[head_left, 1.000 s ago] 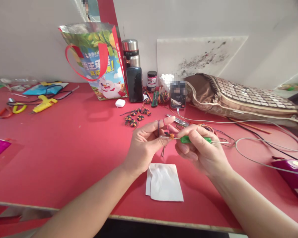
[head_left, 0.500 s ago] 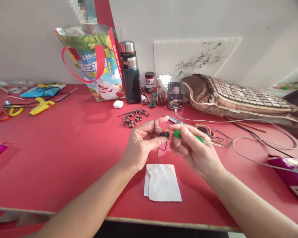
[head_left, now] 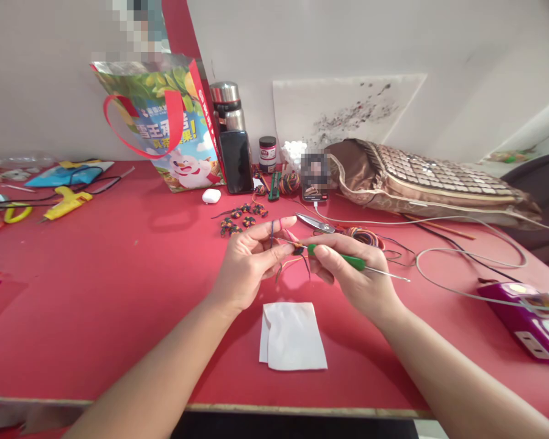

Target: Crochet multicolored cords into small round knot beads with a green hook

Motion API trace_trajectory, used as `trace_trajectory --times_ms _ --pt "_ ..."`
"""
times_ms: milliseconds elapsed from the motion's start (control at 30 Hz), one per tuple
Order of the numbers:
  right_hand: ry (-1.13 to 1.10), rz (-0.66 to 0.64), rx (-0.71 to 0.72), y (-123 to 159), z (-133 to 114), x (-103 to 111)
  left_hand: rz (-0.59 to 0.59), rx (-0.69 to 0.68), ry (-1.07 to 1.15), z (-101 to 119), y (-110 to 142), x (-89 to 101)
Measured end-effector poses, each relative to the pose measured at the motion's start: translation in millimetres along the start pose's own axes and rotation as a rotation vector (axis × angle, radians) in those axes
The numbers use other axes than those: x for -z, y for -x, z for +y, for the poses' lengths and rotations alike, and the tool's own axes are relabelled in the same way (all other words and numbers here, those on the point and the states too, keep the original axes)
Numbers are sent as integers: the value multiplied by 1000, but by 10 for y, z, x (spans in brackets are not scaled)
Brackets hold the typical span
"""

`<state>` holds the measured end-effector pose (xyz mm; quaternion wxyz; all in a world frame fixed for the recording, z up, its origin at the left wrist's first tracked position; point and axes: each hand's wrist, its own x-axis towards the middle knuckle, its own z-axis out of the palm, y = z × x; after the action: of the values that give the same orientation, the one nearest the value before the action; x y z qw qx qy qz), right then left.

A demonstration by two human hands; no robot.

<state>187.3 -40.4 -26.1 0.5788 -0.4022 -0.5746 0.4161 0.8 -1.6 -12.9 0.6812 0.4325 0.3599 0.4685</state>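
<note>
Above the red table, my left hand pinches a small multicoloured yarn piece, with yarn looped over its index finger and loose strands hanging below. My right hand is closed on a green-handled crochet hook, whose tip sits at the yarn piece and whose metal shaft sticks out to the right. A folded white paper lies on the table just below both hands.
Several small crocheted pieces lie beyond the hands, with scissors, coloured yarn and grey cables to the right. A printed bag, flask, phones and a beaded cushion line the wall. A yellow glue gun lies far left.
Both hands have drifted slightly left and lower in view as the camera shifted. The hook's tip has stayed at the yarn piece, and its handle now slopes down to the right.
</note>
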Motion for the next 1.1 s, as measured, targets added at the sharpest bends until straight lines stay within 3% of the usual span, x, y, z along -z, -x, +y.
trace_trajectory --times_ms 267,467,600,700,867,1100 --pt "95 12 71 8 83 8 45 49 26 9 2 -48" --pt "165 -44 142 36 57 26 1 104 109 38 39 -83" --pt "215 -118 190 35 20 44 30 63 102 30 57 -105" --pt "234 -86 174 35 36 33 75 12 66 14 49 -102" --pt "43 -2 32 30 99 -7 71 -4 50 -6 21 -85" --pt "-157 -68 83 11 81 18 39 -17 96 4 20 -74"
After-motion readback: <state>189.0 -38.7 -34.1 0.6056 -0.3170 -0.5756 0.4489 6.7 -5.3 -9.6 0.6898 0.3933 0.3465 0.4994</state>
